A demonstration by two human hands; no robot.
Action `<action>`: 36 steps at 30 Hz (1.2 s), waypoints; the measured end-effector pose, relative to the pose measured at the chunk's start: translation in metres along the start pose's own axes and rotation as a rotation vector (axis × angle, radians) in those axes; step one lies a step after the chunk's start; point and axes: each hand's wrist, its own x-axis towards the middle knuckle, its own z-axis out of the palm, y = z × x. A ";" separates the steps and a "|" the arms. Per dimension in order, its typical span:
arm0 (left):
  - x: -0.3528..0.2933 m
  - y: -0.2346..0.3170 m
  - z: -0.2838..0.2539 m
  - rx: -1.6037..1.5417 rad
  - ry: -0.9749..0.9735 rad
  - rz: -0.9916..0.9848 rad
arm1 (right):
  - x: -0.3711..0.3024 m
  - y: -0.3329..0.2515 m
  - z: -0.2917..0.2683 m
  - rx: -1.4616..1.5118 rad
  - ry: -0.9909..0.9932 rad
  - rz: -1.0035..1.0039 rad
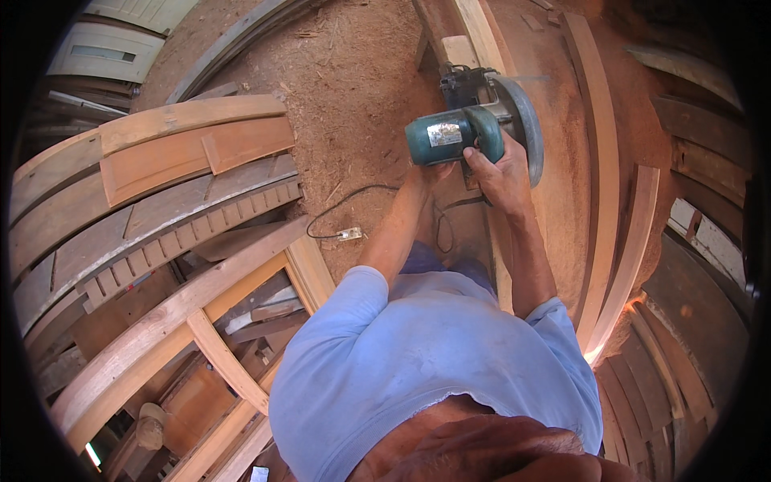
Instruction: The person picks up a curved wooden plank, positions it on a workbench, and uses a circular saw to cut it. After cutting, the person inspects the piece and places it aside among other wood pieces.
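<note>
A circular saw (443,132) with a green motor housing and a grey round blade guard (526,132) is in front of me. My right hand (507,175) is closed round its rear handle, with the thumb on top. My left hand (434,172) reaches under the motor housing, where its fingers are hidden. Beneath the saw runs a long wooden beam (486,36), reaching from the far side back toward my body. A black power cord (321,217) loops from near the saw to a whitish connector (350,234) left of my legs.
Stacked boards and panels (201,153) fill the left side, with a wooden frame (173,325) nearer me. Long planks (598,161) lie to the right of the saw, and more boards (699,297) line the right edge. Sawdust covers the ground (345,96).
</note>
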 end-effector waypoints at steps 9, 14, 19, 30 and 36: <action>0.010 0.000 -0.015 -0.076 0.053 -0.072 | 0.014 0.000 0.004 -0.056 0.025 -0.087; 0.018 0.004 -0.013 -0.066 0.013 -0.057 | 0.019 -0.010 0.005 -0.014 0.003 0.018; 0.024 0.007 -0.018 -0.060 0.017 -0.055 | 0.026 -0.012 0.008 -0.007 0.009 -0.005; 0.033 0.015 -0.030 -0.021 0.020 -0.051 | 0.042 -0.019 0.013 -0.047 0.016 -0.029; 0.038 0.019 -0.035 0.003 0.028 -0.054 | 0.048 -0.022 0.013 -0.030 0.009 0.034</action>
